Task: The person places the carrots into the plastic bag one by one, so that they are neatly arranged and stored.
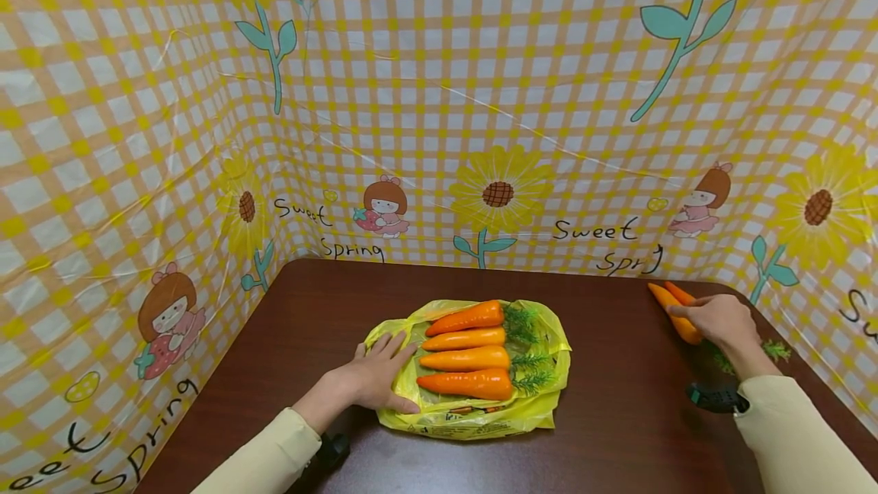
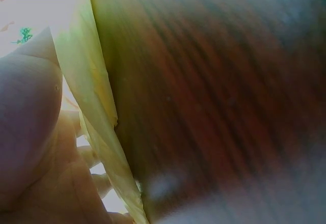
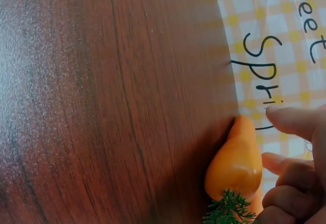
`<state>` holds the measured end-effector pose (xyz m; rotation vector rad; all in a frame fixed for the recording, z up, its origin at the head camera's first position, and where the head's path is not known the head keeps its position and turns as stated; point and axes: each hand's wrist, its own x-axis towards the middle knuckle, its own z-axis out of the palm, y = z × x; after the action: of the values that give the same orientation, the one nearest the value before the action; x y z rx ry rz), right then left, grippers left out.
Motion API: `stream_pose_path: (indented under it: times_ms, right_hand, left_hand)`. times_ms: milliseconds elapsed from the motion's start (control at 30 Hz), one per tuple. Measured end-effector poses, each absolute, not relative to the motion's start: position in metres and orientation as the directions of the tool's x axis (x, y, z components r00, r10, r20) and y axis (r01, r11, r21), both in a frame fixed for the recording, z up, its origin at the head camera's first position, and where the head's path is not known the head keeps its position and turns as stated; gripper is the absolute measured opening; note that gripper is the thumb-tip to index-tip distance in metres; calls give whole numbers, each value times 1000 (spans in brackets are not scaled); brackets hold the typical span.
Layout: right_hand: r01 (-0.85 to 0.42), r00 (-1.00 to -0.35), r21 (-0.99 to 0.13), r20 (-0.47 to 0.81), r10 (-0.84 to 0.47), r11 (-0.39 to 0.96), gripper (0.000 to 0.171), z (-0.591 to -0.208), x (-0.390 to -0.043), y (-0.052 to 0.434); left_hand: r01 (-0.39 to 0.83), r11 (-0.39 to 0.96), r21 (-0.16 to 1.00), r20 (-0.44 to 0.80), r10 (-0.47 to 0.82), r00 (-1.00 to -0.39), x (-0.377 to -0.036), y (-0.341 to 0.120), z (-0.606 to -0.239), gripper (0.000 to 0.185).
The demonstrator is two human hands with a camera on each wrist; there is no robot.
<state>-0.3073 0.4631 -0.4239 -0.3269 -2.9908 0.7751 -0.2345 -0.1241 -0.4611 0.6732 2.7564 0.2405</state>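
Note:
A yellow plastic bag [image 1: 473, 421] lies flattened on the table. Several orange carrots [image 1: 466, 360] with green tops rest on it side by side, tips to the left. My left hand [image 1: 373, 376] rests with spread fingers on the bag's left edge; in the left wrist view the bag's rim [image 2: 97, 107] runs beside my palm. Far to the right, my right hand [image 1: 720, 326] is over two more carrots. The nearer carrot [image 3: 237, 163] shows in the right wrist view, beside my thumb and bent fingers with a gap between them; the other is mostly hidden.
The dark brown wooden table [image 1: 617, 402] carries everything. A checked cloth [image 1: 521, 105] with sunflowers and girl figures stands as a wall at the back and both sides. The right-hand carrots lie near the table's back right corner, close to that cloth.

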Motion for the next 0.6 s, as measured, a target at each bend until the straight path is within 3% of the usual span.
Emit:
stream_pose_path:
  times_ms: [600]
  right_hand:
    - [329,-944,-397,-127,303,857,50,-418,-312,459]
  left_hand:
    - [433,876,212,-232,475,-849,-235,-125,-463,103]
